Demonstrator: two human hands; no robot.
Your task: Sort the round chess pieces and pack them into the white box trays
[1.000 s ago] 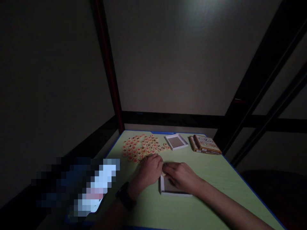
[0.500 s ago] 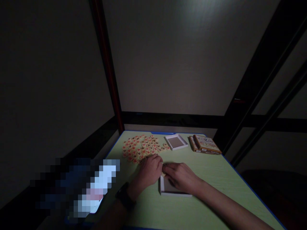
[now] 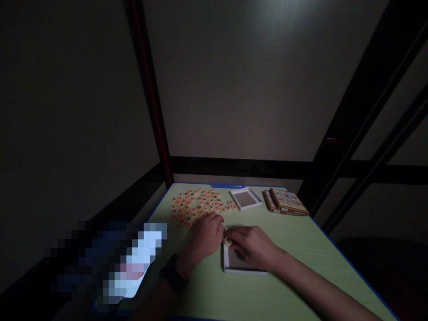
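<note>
My right hand (image 3: pixel 252 243) reaches over the near shallow white box (image 3: pixel 226 261), its fingertips closed at round wooden Chinese chess pieces (image 3: pixel 228 242) in the box's far left corner. Most of the box's inside is hidden beneath that hand. To its left, my left hand (image 3: pixel 207 232) rests at the near edge of a wide spread of Chinese chess pieces (image 3: pixel 190 206) marked in red and black. The fingers there are curled, and their tips are hidden from me. A dark watch (image 3: pixel 174 273) is on the left wrist.
At the back of the green table (image 3: pixel 287 285) lies another shallow white box part (image 3: pixel 246 207). Two stacked printed boxes (image 3: pixel 289 201) sit at the back right. A blurred-out bright screen (image 3: pixel 140 254) is at the left edge. A wall (image 3: pixel 234 111) rises behind.
My left hand has drawn slightly left, away from my right hand. A chess piece by the right fingertips now shows more plainly. The right hand has barely moved.
</note>
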